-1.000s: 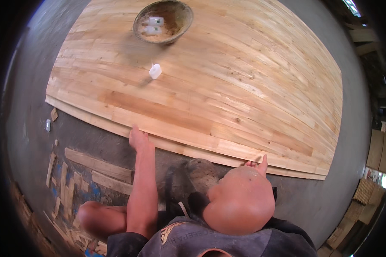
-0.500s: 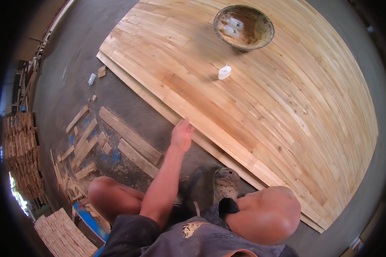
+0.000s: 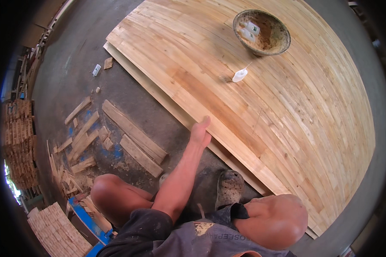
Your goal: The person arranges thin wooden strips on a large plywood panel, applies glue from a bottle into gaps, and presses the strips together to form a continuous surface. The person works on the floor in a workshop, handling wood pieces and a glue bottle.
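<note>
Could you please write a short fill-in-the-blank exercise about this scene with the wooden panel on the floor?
1. The left hand rests on the near edge of the large wooden ____.
2. The round bowl on the panel holds two small white ____.
3. A small white bottle lies on the panel, just ____ the bowl.
4. Loose offcut boards lie on the grey concrete ____.

Missing words: panel; bottles; outside; floor

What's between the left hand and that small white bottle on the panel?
Head view: only bare board of the wooden panel lies between the left hand at its edge and the white bottle.
</note>
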{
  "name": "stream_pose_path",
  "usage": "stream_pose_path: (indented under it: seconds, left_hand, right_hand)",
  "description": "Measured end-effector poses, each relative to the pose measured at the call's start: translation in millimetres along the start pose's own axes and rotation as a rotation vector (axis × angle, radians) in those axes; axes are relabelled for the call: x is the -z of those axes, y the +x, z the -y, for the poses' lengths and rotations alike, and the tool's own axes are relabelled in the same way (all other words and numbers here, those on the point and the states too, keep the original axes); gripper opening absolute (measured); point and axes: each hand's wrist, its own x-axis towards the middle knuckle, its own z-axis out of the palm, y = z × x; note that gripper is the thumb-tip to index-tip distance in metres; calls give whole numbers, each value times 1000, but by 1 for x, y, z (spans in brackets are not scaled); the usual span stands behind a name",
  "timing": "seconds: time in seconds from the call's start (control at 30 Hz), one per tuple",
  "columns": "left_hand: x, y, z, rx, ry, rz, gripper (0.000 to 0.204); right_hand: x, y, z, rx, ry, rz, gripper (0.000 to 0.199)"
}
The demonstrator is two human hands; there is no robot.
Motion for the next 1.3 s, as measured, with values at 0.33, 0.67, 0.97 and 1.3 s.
stream_pose_path:
  seconds: [0.33, 0.67, 0.97, 1.3]
  left_hand:
    - [-13, 2, 0, -9, -58, -122, 51]
    - [-1, 10, 9, 17, -45, -172, 44]
    - [1, 9, 18, -68, -83, -199, 41]
    - [8, 14, 16, -10, -33, -212, 36]
  right_hand:
    - [22, -10, 24, -431, 247, -56, 18]
    - [34, 203, -209, -96, 518, -1160, 34]
    - [204, 482, -183, -66, -470, -357, 36]
    - [160, 514, -260, -10, -432, -600, 35]
